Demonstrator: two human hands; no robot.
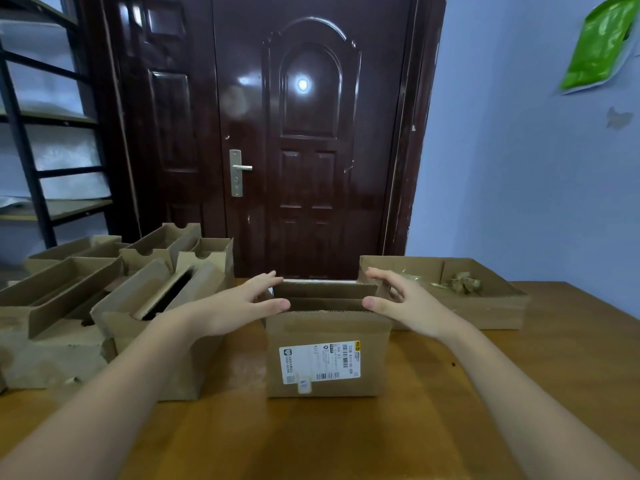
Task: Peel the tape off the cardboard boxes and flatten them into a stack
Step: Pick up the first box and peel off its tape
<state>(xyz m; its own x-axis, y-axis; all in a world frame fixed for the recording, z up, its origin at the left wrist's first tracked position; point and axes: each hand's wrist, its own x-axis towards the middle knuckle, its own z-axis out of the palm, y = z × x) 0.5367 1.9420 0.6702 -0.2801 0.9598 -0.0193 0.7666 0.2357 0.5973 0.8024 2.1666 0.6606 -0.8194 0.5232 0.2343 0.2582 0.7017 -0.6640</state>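
fingers of the left hand (239,308) are spread and nearly straight, holding nothing, their tips reaching toward the left end of the open top of the labelled box (327,355). further left on the wooden table (346,438) sits a cluster of opened boxes (114,306), still standing and unflattened, crowded against one another.

in the middle, the labelled box stands upright between the two hands, its shipping label (320,362) facing the person, its top flaps folded inward. its long axis runs left to right, so each hand meets one short end. whether any tape is left on it cannot be told from this view; a pale strip shows along the far rim, too small to name.

to the right, the right hand (408,306) mirrors the other: fingers loosely spread and slightly bent, gripping nothing, the thumb near the box's right top corner. both hands look about equally near, hovering at or just touching the upper edges; contact is hard to judge. both forearms come in low from the near edge of the table, palms turned inward toward each other.

the likely step is taking the box by its two ends, to lift or turn it and look for tape.

farthest right a shallow open box (485,306) holds crumpled scraps (464,283).
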